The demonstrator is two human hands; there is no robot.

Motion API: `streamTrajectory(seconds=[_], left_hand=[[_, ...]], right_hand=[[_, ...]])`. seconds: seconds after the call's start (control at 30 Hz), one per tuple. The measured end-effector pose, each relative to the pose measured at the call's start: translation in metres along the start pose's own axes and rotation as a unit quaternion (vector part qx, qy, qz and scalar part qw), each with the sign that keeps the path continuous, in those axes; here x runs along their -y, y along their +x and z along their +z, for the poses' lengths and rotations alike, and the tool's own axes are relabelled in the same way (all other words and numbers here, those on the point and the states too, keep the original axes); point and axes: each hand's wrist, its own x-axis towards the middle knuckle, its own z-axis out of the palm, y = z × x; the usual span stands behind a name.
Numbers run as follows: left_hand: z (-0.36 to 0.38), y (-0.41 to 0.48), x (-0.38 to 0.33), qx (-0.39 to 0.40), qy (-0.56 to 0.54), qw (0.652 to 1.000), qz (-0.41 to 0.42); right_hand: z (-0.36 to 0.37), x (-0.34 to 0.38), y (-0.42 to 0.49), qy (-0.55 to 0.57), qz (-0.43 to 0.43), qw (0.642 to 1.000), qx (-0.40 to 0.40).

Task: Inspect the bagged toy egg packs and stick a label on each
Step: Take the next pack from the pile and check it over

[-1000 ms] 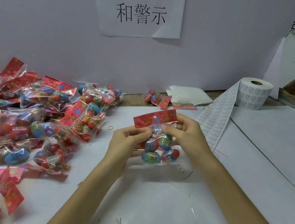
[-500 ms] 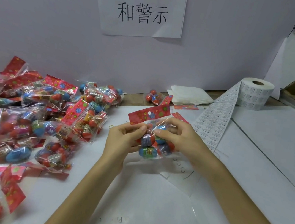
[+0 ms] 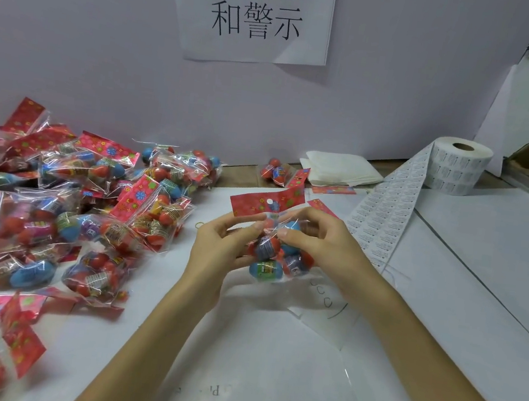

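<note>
Glossy crinkled clear plastic egg pack [image 3: 275, 251], matt white paper label roll [image 3: 456, 170]

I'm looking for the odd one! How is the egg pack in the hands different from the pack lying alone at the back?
The held pack is in the air, pinched by the left hand and right hand; the lone pack lies beside the folded cloth. The held pack's red card sits on top; the lone pack's sticks out sideways. Both are clear bags of eggs.
</note>
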Motion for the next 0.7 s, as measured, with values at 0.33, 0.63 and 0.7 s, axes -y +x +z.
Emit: streamTrajectory(seconds=[0.33,0.63,0.7], left_hand=[[-0.004,0.004,0.002,0.037,-0.026,0.999,-0.028],[0.001,0.001,0.009,-0.007,-0.024,0.999,0.025],[0.005,0.0,0.01,-0.03,0.01,0.998,0.053]], right_hand=[[0.002,0.002,-0.002,-0.009,-0.006,1.0,-0.002],[0.003,-0.001,-0.001,-0.025,-0.037,0.998,-0.051],[0.002,-0.002,-0.001,-0.038,-0.056,0.993,-0.094]])
